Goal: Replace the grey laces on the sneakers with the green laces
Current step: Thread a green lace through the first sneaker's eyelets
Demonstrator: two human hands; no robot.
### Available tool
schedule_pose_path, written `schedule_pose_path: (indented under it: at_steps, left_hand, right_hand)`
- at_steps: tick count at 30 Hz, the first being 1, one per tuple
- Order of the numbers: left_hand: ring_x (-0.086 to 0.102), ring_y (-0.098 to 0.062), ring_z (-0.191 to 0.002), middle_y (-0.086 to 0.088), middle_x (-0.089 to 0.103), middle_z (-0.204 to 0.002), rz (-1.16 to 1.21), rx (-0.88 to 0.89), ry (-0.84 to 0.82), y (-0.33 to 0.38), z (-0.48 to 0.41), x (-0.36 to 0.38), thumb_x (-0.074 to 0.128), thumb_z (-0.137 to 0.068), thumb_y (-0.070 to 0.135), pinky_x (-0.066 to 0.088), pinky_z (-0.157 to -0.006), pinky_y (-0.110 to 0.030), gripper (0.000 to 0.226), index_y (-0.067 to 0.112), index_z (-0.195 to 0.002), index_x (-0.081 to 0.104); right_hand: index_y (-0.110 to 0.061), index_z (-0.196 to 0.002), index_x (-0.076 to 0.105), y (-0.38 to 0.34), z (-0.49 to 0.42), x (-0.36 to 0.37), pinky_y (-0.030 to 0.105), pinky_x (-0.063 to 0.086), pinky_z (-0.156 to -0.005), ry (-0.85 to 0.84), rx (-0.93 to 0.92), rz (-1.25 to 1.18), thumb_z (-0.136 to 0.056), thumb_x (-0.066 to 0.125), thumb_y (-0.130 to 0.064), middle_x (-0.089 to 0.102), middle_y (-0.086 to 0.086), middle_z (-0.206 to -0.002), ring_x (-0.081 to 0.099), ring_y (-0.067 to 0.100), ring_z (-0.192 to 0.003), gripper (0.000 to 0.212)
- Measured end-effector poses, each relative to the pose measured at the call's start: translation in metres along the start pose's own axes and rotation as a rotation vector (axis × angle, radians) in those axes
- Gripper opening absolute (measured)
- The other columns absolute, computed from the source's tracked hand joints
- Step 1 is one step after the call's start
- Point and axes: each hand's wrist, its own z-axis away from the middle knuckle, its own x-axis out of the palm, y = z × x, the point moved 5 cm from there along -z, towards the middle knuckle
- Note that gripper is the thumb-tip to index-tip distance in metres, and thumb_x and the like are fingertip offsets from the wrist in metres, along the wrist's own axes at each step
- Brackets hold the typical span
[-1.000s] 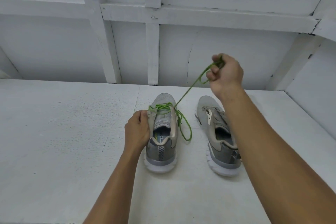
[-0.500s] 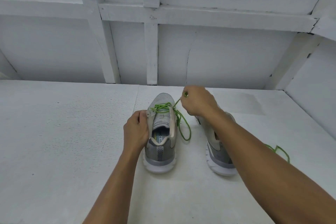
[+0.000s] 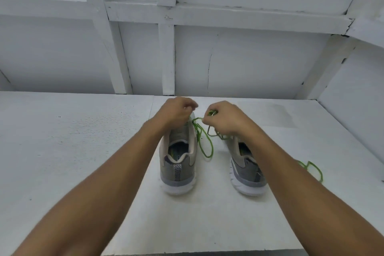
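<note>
While the lace [image 3: 207,156] is only part-way thru the L shoe [image 3: 178,164], both hands meet over its front end, prob. because that's where the eyelets are. R hand [image 3: 225,119] pinches the lace between thumb & fingertips, with a small green bunch showing at the knuckles. A short run crosses from there to the shoe's eyelet area, just under the L hand [image 3: 176,110]. The slack drops as a long loop on the table [image 3: 62,151] between the 2 shoes, close to the L shoe's side. I'd judge it lies loose so there's length to feed w/o tugging.

L hand sits on the shoe's front w/ fingers curled. Its back hides the tips, so can't tell if it grips lace, the upper or nothing. Likely it's there to steady the shoe vs. the R hand's pull.

Both shoes stand heels toward the person, side by side & apart, which puts the eyelets in reach of both hands. R shoe [image 3: 247,174] has its front hidden behind the R wrist, so its lacing can't be read. A 2nd lace [image 3: 314,166], also green, lies on the table right of the R forearm, apart from the shoes, prob. waiting for that shoe.
</note>
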Motion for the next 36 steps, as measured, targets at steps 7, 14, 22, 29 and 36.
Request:
schedule_pose_path:
  at_steps: [7, 14, 22, 29, 36]
  left_hand:
    - [0.059, -0.025, -0.105, -0.003, 0.065, -0.117, -0.628, -0.002, -0.390, 0.011, -0.042, 0.027, 0.046, -0.092, 0.025, 0.049, -0.092, -0.035, 0.032, 0.013, -0.113, 0.067]
    - [0.063, -0.022, -0.105, -0.001, 0.068, -0.112, -0.678, -0.013, -0.509, 0.011, -0.045, 0.035, 0.066, -0.086, 0.031, 0.052, -0.094, -0.039, 0.029, 0.016, -0.111, 0.071]
    - [0.061, -0.022, -0.106, -0.008, 0.069, -0.107, 0.062, 0.039, -0.201, 0.026, -0.045, -0.005, 0.049, -0.098, 0.015, 0.045, -0.085, -0.031, 0.017, 0.006, -0.101, 0.063]
    - [0.069, -0.016, -0.083, -0.001, 0.072, -0.081, 0.549, 0.137, -0.095, 0.054, -0.030, -0.048, 0.057, -0.095, 0.015, 0.052, -0.082, -0.040, 0.002, 0.014, -0.097, 0.058]
    - [0.063, -0.010, -0.069, -0.001, 0.074, -0.085, 0.456, 0.245, 0.020, 0.075, -0.013, -0.071, 0.059, -0.094, 0.011, 0.044, -0.058, -0.013, 0.015, 0.009, -0.108, 0.063]
  right_hand:
    - [-0.020, -0.120, 0.065, 0.015, 0.021, 0.042, 0.032, 0.049, -0.087, -0.167, 0.048, 0.164, -0.093, 0.059, -0.027, 0.064, 0.007, -0.124, 0.061, 0.026, -0.108, 0.029]
    - [-0.020, -0.141, 0.047, 0.017, 0.024, 0.024, 0.037, 0.054, -0.088, -0.075, 0.074, 0.156, -0.096, 0.055, -0.024, 0.055, 0.010, -0.136, 0.066, 0.029, -0.099, 0.046]
    - [-0.019, -0.141, 0.044, 0.029, 0.004, -0.006, 0.036, 0.053, -0.082, 0.104, 0.065, 0.086, -0.093, 0.058, -0.030, 0.060, 0.007, -0.125, 0.064, 0.024, -0.097, 0.052]
    - [-0.022, -0.131, 0.054, 0.026, -0.028, -0.013, 0.029, 0.044, -0.075, 0.120, 0.031, -0.190, -0.094, 0.053, -0.050, 0.062, 0.004, -0.110, 0.062, 0.019, -0.090, 0.046]
    - [-0.012, -0.108, 0.067, 0.011, -0.040, -0.013, 0.023, 0.035, -0.044, -0.131, 0.043, -0.571, -0.097, 0.045, -0.011, 0.060, 0.004, -0.069, 0.046, 0.013, -0.045, 0.025]
